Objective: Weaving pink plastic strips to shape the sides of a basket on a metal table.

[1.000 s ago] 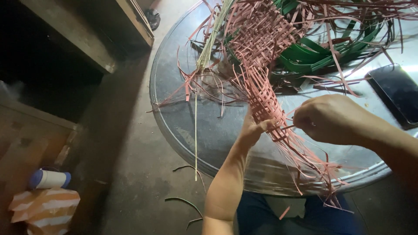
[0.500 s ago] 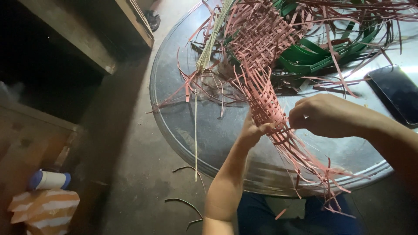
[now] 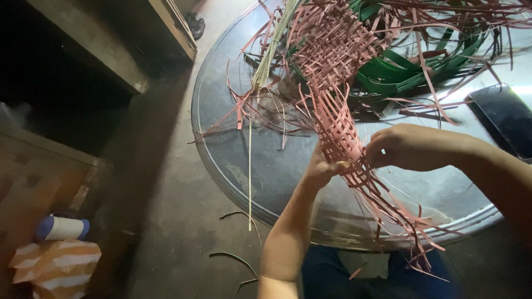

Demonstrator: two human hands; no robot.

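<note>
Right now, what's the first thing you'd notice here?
The long pink woven strip piece jumps out, stretched down the middle of the round metal table. The left hand and right hand pinch it near its loose lower ends. Behind it, top right, lies a tangle of green strips.

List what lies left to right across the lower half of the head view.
Orange-and-white striped paper bag → white cylinder with blue ends → thin curved strip scraps on the floor → left hand → pink woven strip panel → right hand → dark flat rectangular device.
</note>
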